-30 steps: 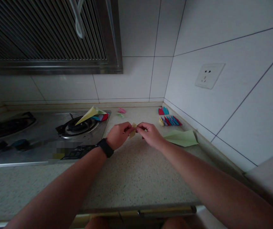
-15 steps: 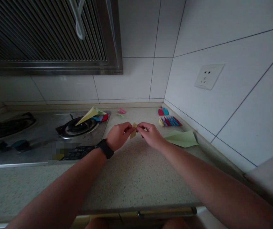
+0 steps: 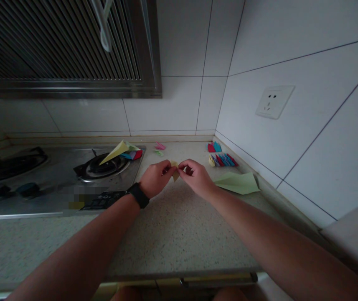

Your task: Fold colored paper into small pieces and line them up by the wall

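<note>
A small folded piece of yellow paper (image 3: 175,174) is held above the counter between my two hands. My left hand (image 3: 157,177) pinches its left side between thumb and fingers. From the right, my right hand (image 3: 196,175) grips the same paper, thumb and fingertips pressed together near the left thumb. The fingers cover much of the paper, so its full shape is hidden. Right of my right hand a light green sheet (image 3: 239,183) lies on the counter. Behind it stands a row of small folded paper pieces (image 3: 224,160) in several colours.
A red and blue folded pair (image 3: 214,146) sits near the corner. Pink folded paper (image 3: 160,146) and green folded paper (image 3: 158,153) lie at the back. Yellow paper (image 3: 116,151) rests over the right burner of the gas stove (image 3: 56,167). A range hood (image 3: 103,90) overhangs the stove.
The yellow paper has turned slightly between my fingers, and its upper end shows lower. My right hand has shifted a little to the left. The other papers lie as before.
</note>
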The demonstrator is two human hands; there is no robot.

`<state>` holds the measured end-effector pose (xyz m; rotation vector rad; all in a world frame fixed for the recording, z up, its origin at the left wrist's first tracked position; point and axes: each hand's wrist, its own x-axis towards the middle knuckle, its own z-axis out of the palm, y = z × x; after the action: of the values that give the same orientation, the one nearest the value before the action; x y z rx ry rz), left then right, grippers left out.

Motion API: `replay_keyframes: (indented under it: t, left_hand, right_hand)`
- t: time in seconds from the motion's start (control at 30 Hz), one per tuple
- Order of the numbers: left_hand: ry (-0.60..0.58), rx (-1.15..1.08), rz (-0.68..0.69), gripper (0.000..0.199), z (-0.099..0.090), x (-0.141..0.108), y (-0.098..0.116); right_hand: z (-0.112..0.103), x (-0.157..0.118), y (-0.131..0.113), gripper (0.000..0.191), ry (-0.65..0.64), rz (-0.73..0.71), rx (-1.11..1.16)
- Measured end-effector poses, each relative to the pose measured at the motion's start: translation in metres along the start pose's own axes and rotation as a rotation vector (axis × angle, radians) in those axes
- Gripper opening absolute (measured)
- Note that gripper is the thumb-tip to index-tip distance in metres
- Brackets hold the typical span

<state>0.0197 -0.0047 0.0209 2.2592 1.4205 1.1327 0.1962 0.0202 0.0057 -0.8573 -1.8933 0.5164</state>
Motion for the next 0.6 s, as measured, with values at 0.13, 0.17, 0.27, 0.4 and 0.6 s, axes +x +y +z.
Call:
replay_keyframes:
  t: [0.13,0.17,0.27,0.4,0.6]
  left_hand:
    - [-0.035,-0.061,-0.025,0.033,0.0007,0.0002,-0.0016]
    - [-0.036,-0.066,-0.024,0.035,0.0006,0.0002,-0.002]
    - [-0.025,-0.065,-0.029,0.037,-0.0001,0.0003,-0.0026]
    - [-0.018,-0.09,-0.038,0.039,0.0001,0.0001,-0.0022]
    - [-0.048,-0.128,-0.044,0.039,0.0014,-0.0002,-0.0022]
  right_hand:
    - [0.0006,-0.0006,-0.0011,0.008,-0.042,-0.011,-0.011]
    - [0.0006,-0.0012,-0.0018,0.008,-0.054,-0.016,-0.009]
    - [0.0005,-0.0029,-0.0041,0.009,-0.085,-0.028,0.004]
    - [0.0009,-0.003,-0.005,0.012,-0.116,-0.002,0.0]
    - [0.0031,-0.0016,-0.0032,0.012,-0.114,0.032,0.019]
